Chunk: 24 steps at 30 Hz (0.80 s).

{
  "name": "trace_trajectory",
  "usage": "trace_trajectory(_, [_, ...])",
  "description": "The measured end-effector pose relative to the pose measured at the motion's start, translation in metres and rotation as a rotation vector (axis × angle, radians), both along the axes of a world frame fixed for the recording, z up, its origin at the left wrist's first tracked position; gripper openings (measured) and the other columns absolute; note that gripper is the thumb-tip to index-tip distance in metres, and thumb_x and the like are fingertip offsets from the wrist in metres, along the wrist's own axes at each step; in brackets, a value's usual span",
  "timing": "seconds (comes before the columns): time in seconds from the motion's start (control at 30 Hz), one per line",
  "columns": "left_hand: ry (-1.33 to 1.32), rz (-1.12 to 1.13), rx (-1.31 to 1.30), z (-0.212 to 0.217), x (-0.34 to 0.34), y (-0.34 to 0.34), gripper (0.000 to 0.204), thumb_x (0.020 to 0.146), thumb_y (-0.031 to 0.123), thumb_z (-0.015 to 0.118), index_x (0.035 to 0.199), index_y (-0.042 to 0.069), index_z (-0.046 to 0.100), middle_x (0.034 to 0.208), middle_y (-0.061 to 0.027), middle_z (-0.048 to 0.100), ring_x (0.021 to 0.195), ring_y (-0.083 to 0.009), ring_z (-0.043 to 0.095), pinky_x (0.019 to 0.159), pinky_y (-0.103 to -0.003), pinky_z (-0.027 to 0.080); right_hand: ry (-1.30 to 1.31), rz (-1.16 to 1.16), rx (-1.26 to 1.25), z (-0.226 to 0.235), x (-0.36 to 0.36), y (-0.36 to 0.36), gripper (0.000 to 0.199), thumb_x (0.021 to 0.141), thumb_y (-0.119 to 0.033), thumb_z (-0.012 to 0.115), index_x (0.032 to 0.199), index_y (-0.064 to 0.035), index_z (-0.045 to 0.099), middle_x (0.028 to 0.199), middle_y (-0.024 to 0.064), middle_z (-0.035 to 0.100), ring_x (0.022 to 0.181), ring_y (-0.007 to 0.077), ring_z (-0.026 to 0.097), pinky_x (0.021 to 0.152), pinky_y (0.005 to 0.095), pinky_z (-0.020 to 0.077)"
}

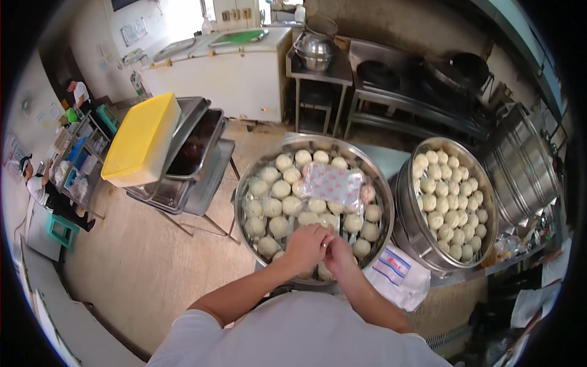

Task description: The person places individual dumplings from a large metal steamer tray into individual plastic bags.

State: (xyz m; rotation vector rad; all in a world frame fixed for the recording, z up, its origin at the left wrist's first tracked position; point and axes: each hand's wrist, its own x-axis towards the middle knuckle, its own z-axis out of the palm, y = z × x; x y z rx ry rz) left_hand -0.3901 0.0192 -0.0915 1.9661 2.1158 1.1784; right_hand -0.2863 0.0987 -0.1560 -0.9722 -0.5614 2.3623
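My left hand (307,243) and my right hand (340,252) meet over the near side of a wide round steamer tray (240,231). The fingers of both are pinched together, and what they hold, if anything, is too small or hidden to name. Round white buns (279,227) fill much of this tray, some of them covered by my hands. Across the buns at the far right of the tray lies a flat clear plastic packet with a pink pattern (333,183).
At the right stands a deep round steamer (408,229) full of buns, beside stacked metal steamers (520,168). A white plastic bag (403,287) lies between tray and steamer. To the left, a yellow-lidded box (142,136) sits on metal trays. Two people are far left.
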Motion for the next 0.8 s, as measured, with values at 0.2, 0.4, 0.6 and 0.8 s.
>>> trace_trajectory(0.2, [-0.123,0.009,-0.020,-0.014,0.006,-0.003,0.009,0.083,0.005,0.066,0.091,0.007,0.063,0.088,-0.0130,0.063,0.084,-0.0369,0.063,0.071,-0.047,0.051,0.032,0.009,-0.076,-0.027,0.013,-0.008,0.012,0.097,-0.005,0.054,0.106,-0.0038,0.063,0.102,0.0063,0.066,0.092,0.0169,0.065,0.081,0.0330,0.0537])
trace_trajectory(0.4, [-0.221,-0.075,-0.032,-0.014,0.018,-0.017,0.011,0.083,0.005,0.066,0.094,0.006,0.063,0.088,-0.0144,0.064,0.084,-0.0374,0.064,0.072,-0.045,0.052,-0.156,-0.110,0.084,-0.001,0.009,-0.027,0.007,0.095,-0.003,0.056,0.096,0.0024,0.061,0.098,0.0118,0.067,0.083,0.0216,0.067,0.064,0.0348,0.0556])
trace_trajectory(0.6, [-0.375,0.001,-0.103,-0.016,0.020,-0.012,0.010,0.086,0.003,0.064,0.096,0.005,0.064,0.085,-0.0170,0.066,0.078,-0.0378,0.065,0.068,-0.042,0.052,-0.590,0.102,0.537,-0.031,0.017,-0.007,0.013,0.088,-0.008,0.066,0.089,0.0036,0.061,0.087,0.0155,0.068,0.075,0.0236,0.067,0.063,0.0401,0.0539])
trace_trajectory(0.8, [-0.592,0.111,-0.074,-0.030,-0.007,-0.004,0.007,0.090,0.007,0.066,0.094,0.002,0.064,0.081,-0.0119,0.065,0.072,-0.0269,0.062,0.065,-0.039,0.049,-0.899,0.212,1.311,0.014,0.014,-0.001,0.029,0.081,-0.020,0.079,0.093,0.0009,0.063,0.085,0.0158,0.067,0.072,0.0326,0.066,0.066,0.0452,0.0521])
